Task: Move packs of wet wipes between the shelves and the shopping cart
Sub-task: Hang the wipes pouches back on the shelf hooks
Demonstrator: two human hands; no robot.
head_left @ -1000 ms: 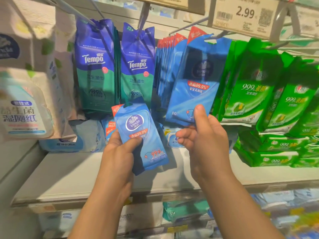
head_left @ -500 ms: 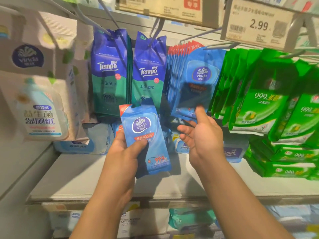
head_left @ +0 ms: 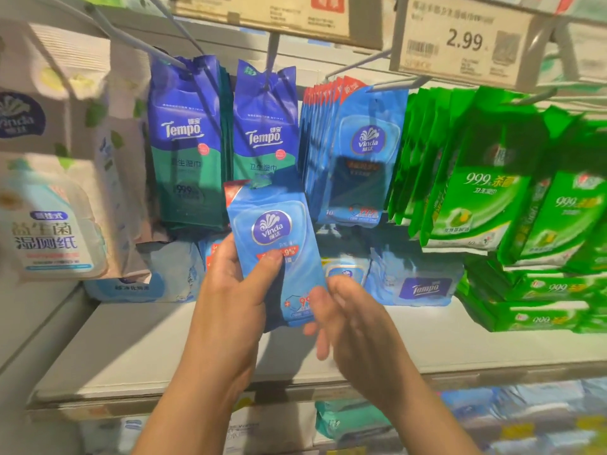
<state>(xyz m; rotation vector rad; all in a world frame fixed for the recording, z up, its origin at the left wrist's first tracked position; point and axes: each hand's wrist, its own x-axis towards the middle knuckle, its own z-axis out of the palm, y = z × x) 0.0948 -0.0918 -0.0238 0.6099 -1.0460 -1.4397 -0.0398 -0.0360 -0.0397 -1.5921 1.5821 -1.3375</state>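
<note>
The left hand (head_left: 241,290) grips a light-blue Vinda wet-wipe pack (head_left: 276,254) upright in front of the shelf, thumb pressed across its face and fingers behind. The right hand (head_left: 348,320), at about 4 o'clock from the pack, is blurred with its fingers straight and loose; it holds nothing and its fingertips are at the pack's lower right corner. Whether they touch it cannot be told.

The step in hand appears to be a pass of the pack to the right hand, or a two-handed hold. To do it well, the right hand should take the lower edge firmly before the left thumb lets go, keeping the soft pack flat rather than folding it. The cart is out of view.

Half a second earlier the right hand was up at the hanging row of Vinda packs (head_left: 354,152), at 1 o'clock from the held pack; it has since left that row and dropped to the pack's corner. The held pack has risen slightly against the Tempo packs (head_left: 190,142) at 11 o'clock.
</note>
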